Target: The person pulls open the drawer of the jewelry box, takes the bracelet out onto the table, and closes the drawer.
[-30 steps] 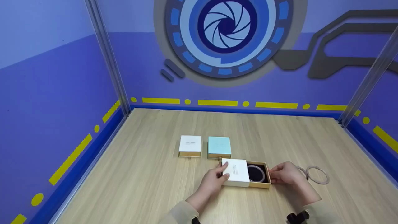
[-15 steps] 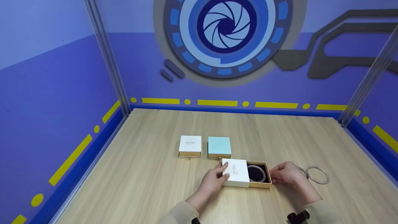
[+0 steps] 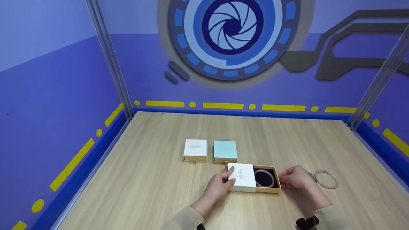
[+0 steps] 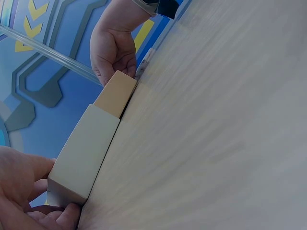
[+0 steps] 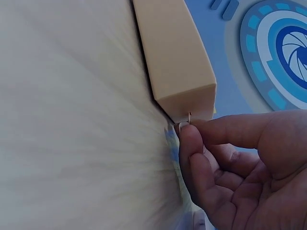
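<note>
A white slide-out box lies on the table, its white sleeve [image 3: 242, 179] printed with small dark lettering. From its right side the tan drawer [image 3: 267, 190] is pulled partly out. Inside it a pale ring-shaped bangle [image 3: 273, 182] rests on a dark lining. My left hand [image 3: 218, 186] grips the sleeve at its left end, thumb and fingers around it. At the drawer's right end my right hand [image 3: 296, 178] pinches a small pull tab [image 5: 190, 116] between thumb and forefinger, as the right wrist view shows.
Behind stand a closed white box [image 3: 195, 147] and a closed mint-green box [image 3: 225, 149], the latter close to the sleeve's far edge. A loose bangle [image 3: 336, 183] lies right of my right hand, and another is partly hidden by that hand. Blue printed walls enclose the wooden table [image 3: 137, 179].
The drawer has slid slightly farther right out of the sleeve, with the bangle in it and my right hand moving along. My left hand and the sleeve have stayed put.
</note>
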The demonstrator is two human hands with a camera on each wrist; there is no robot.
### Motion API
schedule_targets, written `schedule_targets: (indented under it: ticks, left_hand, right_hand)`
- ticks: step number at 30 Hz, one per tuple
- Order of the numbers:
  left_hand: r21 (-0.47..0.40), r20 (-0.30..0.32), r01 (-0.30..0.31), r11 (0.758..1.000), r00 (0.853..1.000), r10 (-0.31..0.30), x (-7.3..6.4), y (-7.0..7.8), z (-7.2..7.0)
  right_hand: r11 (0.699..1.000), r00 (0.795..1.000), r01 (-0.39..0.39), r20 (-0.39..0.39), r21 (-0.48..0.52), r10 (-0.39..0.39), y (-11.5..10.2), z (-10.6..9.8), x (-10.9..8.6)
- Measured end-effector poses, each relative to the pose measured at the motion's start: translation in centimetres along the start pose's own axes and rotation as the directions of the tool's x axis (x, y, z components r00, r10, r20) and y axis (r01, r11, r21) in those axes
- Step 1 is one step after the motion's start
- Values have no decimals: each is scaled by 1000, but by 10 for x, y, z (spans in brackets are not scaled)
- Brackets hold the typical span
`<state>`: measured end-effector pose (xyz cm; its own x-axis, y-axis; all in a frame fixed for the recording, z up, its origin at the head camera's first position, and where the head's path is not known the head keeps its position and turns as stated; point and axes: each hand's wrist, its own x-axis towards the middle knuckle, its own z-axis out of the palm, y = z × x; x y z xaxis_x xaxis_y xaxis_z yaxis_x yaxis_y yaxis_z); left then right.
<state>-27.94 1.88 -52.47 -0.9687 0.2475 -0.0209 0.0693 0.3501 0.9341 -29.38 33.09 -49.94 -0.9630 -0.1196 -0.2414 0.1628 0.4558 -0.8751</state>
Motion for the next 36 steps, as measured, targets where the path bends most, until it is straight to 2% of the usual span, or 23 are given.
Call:
schedule_targets:
  ticks: [9,16,22,26,28,32,36]
  left_hand:
    - [2,2,-16,1000,1000,16,1,-1,0]
    - [-10,3,-13,1000,1000,13,1,0,0]
    - [-7,5,-8,1000,1000,8,-1,0,0]
    - [-12,10,-6,1000,1000,6,-1,1,0]
    - [-11,11,-7,1000,1000,7,-1,1,0]
    - [-5,8,-6,1000,1000,6,-1,1,0]
    - [6,2,-3,1000,1000,3,-1,1,0]
  right_hand:
    - [999,1000,-4,-17,-39,4,-1,-1,-1]
    - [998,1000,28,-1,-49,-28,-3,0,-3]
    - [992,998,43,-30,-118,-47,-6,1,-4]
    - [985,996,39,-72,-171,-52,-9,1,-6]
    - [974,991,36,-119,-226,-64,-13,1,-7]
    - [941,968,23,-229,-337,-105,-22,0,-11]
    - [925,943,36,-294,-377,-156,-32,3,-12]
